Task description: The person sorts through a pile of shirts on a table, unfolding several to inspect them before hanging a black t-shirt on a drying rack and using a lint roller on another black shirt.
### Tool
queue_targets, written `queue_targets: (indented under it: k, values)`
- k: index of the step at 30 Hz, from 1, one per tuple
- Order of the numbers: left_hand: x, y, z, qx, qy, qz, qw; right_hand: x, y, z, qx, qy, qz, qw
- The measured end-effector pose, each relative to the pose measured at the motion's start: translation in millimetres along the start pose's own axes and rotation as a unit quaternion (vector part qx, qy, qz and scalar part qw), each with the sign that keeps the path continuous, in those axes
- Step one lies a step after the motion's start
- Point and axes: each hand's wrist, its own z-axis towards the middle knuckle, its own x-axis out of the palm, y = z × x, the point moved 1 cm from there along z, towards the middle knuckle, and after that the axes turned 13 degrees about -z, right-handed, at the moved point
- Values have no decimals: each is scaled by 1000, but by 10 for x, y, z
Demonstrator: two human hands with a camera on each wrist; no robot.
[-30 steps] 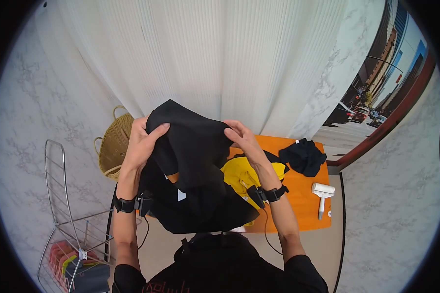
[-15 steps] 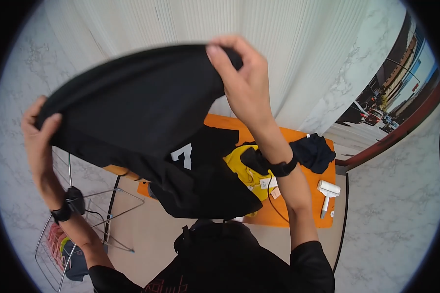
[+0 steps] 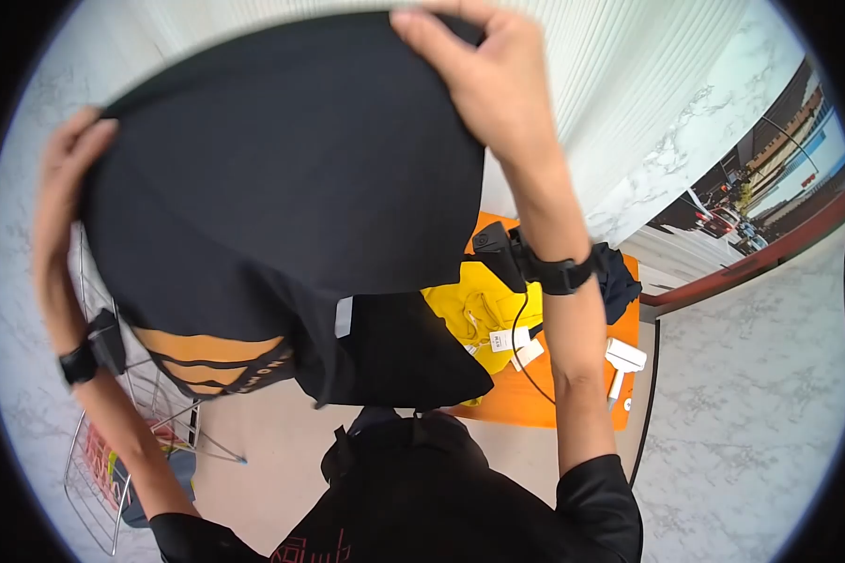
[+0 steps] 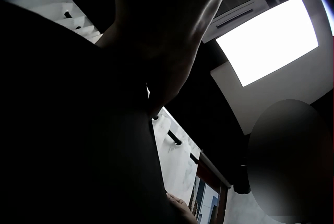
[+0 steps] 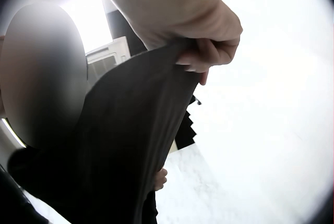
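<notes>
A black T-shirt (image 3: 282, 178) with an orange print and lettering is stretched up between both hands. My left hand (image 3: 73, 155) pinches its edge at the upper left of the head view. Higher, near the top of that view, my right hand (image 3: 499, 84) grips the same edge, thumb on the near side. The right wrist view shows the fingers (image 5: 209, 54) curled over the cloth (image 5: 138, 114). Below the raised shirt, another black garment (image 3: 399, 352) with a white mark lies at the table's near edge, partly hidden.
A yellow garment (image 3: 479, 298) with white tags lies on the orange table (image 3: 512, 403). Behind my right forearm is a dark garment (image 3: 620, 281), with a white lint roller (image 3: 624, 357) nearby. A wire drying rack (image 3: 89, 488) with pink hangers stands at the lower left.
Both hands have risen and spread apart, the left one moving far left. The black shirt has opened from a bunched fold into a wide sheet, bringing its orange print into view.
</notes>
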Motion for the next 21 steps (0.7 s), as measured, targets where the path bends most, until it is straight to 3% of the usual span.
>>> queue_targets:
  k: [1,2,5,6,7,10,12,14,16,19,21]
  values:
    - [278,275,166,-45,209,19,977,70,-228,-147,85,42,-2,995]
    - [751,494,81,-6,249,7,969,188,-595,-349,111,62,-9,992]
    - [1950,1852,-362,-108,372,-54,920,486,-1615,-1280,223,146,-106,958]
    - [2297,2104,-632,-116,376,-55,917,572,-1898,-1700,259,150,-144,943]
    - [2673,2721,-921,-119,393,-16,912,624,-2118,-2076,286,187,-190,920]
    - [3460,3561,-1693,-124,405,-77,902,717,-2727,-3218,312,178,-257,897]
    - [3703,3475,-1891,-169,361,-36,916,726,-2843,-3538,332,186,-284,880]
    - [3972,3653,-1990,-187,353,-27,917,816,-2943,-3700,454,237,-304,803]
    - [4155,3763,-2023,-122,279,-16,952,938,-3070,-3767,462,239,-316,793]
    - [4301,3857,-1940,-161,299,-7,940,1133,-3228,-3830,472,228,-340,781]
    - [4343,3856,-1877,-144,300,-9,943,1231,-3328,-3885,476,218,-355,774]
